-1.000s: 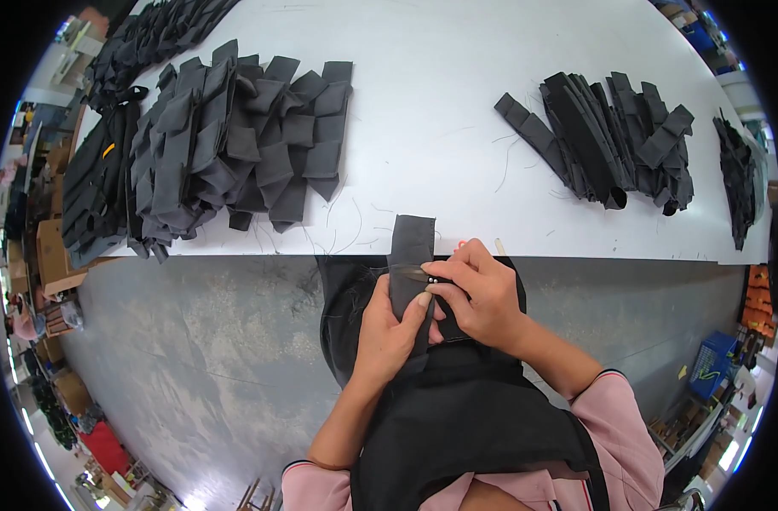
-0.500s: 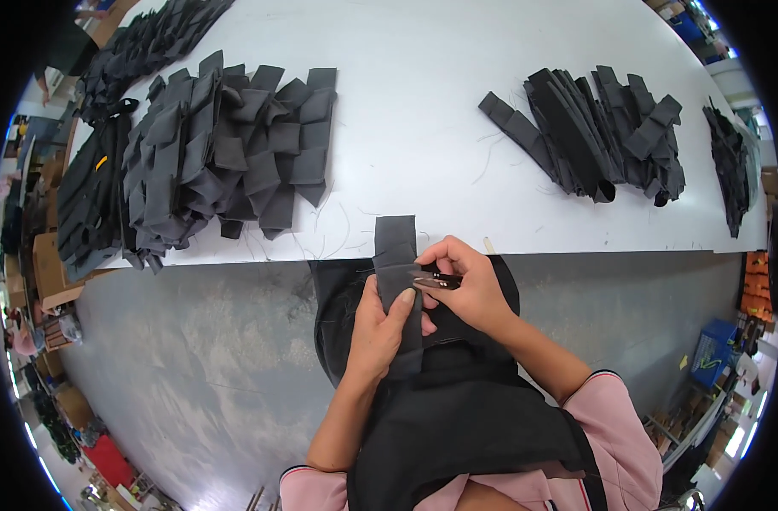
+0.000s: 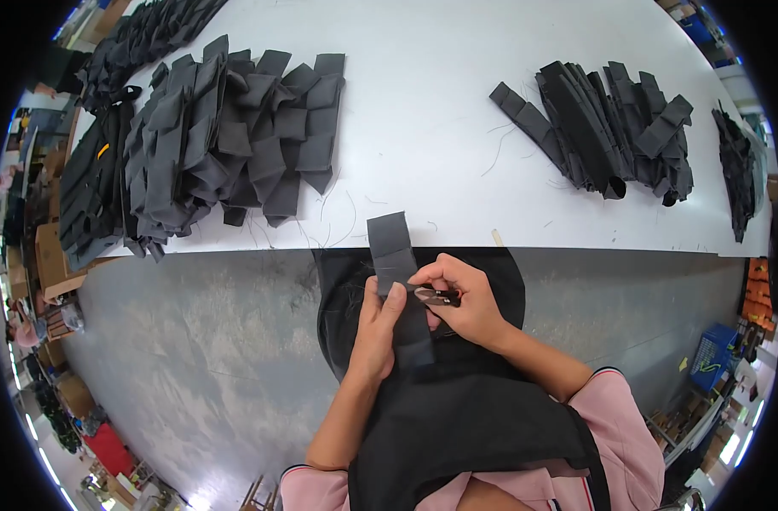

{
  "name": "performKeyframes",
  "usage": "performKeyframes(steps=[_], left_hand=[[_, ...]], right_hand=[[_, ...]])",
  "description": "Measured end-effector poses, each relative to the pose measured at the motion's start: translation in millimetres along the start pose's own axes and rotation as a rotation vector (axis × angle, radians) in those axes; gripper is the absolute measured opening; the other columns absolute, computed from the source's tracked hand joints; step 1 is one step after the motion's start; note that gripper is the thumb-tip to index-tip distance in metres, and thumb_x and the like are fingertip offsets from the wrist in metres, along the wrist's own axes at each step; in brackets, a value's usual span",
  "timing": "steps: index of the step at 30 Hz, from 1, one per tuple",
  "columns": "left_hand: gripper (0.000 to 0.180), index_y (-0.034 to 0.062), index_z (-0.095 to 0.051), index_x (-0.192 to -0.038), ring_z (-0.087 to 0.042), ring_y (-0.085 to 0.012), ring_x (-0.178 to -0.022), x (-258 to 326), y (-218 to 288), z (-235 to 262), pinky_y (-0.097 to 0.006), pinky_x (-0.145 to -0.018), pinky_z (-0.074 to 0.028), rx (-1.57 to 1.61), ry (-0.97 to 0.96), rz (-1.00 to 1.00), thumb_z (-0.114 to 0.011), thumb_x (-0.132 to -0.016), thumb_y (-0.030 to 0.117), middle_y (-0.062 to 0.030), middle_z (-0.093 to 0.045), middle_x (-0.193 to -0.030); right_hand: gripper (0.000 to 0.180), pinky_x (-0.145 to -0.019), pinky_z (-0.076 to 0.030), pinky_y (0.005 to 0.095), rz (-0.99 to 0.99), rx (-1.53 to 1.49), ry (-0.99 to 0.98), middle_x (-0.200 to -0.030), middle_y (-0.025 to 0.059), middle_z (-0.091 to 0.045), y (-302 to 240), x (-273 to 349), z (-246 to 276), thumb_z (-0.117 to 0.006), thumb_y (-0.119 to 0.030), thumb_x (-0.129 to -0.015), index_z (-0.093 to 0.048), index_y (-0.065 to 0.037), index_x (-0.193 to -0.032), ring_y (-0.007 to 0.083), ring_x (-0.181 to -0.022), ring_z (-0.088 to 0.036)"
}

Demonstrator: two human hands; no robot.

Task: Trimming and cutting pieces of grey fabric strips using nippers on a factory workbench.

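Observation:
A dark grey strip of folded fabric (image 3: 390,238) is pinched in my left hand (image 3: 376,330), thumb on top. Its upper end reaches over the table's near edge, and its lower end hangs above my black apron (image 3: 482,426). In my right hand (image 3: 474,307) I grip dark thread snips (image 3: 444,297), their tips against the right edge of the strip near my left thumb. Whether the blades are closed on a thread is too small to tell.
On the white table (image 3: 423,111), a large pile of grey fabric strips (image 3: 244,136) lies left and a smaller bundle (image 3: 580,132) right. Loose threads are scattered about. A dark strapped item (image 3: 95,192) sits far left. A blue crate (image 3: 714,353) stands on the floor at right.
The strip has tilted, its upper end leaning left and its lower end swinging right. My right hand and the snips have shifted slightly down along its edge.

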State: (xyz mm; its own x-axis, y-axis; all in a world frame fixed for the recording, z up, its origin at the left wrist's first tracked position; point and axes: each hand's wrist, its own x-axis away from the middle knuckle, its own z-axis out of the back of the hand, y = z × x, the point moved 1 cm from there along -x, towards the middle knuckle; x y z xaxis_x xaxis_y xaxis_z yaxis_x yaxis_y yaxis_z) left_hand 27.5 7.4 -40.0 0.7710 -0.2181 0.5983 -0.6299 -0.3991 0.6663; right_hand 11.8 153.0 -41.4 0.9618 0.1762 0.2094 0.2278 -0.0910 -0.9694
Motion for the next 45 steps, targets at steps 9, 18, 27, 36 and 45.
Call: performKeyframes(steps=[9, 18, 27, 36, 45], left_hand=[[0.037, 0.0029, -0.046, -0.115, -0.065, -0.0195, -0.076, -3.4, 17.2, -2.3, -0.033, -0.069, -0.055, 0.194, -0.048, 0.099, -0.048, -0.096, 0.034, -0.0163, -0.062, -0.105], [0.036, 0.0022, -0.051, -0.106, -0.062, -0.0143, -0.058, -5.8, 15.7, -2.6, -0.026, -0.056, -0.053, -0.002, 0.064, 0.093, -0.039, -0.1, 0.036, -0.014, -0.067, -0.087], [0.032, 0.001, -0.051, -0.105, -0.06, -0.0128, -0.056, -1.5, 17.5, -10.7, -0.024, -0.052, -0.05, -0.089, 0.082, 0.033, -0.039, -0.1, 0.031, -0.0141, -0.067, -0.084], [0.033, 0.0017, -0.05, -0.103, -0.059, -0.0144, -0.053, -2.8, 19.2, -6.9, -0.025, -0.051, -0.05, 0.037, 0.034, 0.082, -0.04, -0.1, 0.032, -0.0144, -0.065, -0.079], [0.035, 0.0033, -0.049, -0.103, -0.057, -0.0197, -0.051, -1.9, 15.4, -2.6, -0.031, -0.048, -0.049, 0.315, -0.157, 0.218, -0.04, -0.099, 0.036, -0.0138, -0.062, -0.073]], right_hand=[[0.021, -0.069, -0.044, 0.0213, -0.091, 0.022, 0.141, -0.084, -0.0008, -0.058, -26.6, -9.9, 7.7, -0.06, -0.008, -0.087, -0.06, -0.001, -0.107, 0.006, -0.073, -0.053], [0.031, -0.056, -0.043, 0.0299, 0.461, 0.806, 0.125, -0.078, 0.007, -0.058, -31.3, 4.2, 22.2, -0.075, -0.006, -0.067, -0.064, -0.006, -0.097, 0.0202, -0.062, -0.055], [0.031, -0.052, -0.039, 0.0301, 0.677, 1.044, 0.111, -0.071, 0.0022, -0.059, -30.0, -9.3, 21.2, -0.075, -0.009, -0.064, -0.066, -0.006, -0.093, 0.0182, -0.056, -0.053], [0.023, -0.057, -0.044, 0.026, 0.35, 0.644, 0.181, -0.076, 0.004, -0.055, -25.0, -1.1, 27.2, -0.072, -0.006, -0.072, -0.064, -0.004, -0.093, 0.0143, -0.064, -0.057], [0.023, -0.072, -0.046, 0.0219, -0.059, 0.019, -0.012, -0.09, 0.0026, -0.06, -11.8, -4.8, 26.8, -0.067, -0.002, -0.079, -0.06, 0.0, -0.1, 0.0075, -0.078, -0.056]])
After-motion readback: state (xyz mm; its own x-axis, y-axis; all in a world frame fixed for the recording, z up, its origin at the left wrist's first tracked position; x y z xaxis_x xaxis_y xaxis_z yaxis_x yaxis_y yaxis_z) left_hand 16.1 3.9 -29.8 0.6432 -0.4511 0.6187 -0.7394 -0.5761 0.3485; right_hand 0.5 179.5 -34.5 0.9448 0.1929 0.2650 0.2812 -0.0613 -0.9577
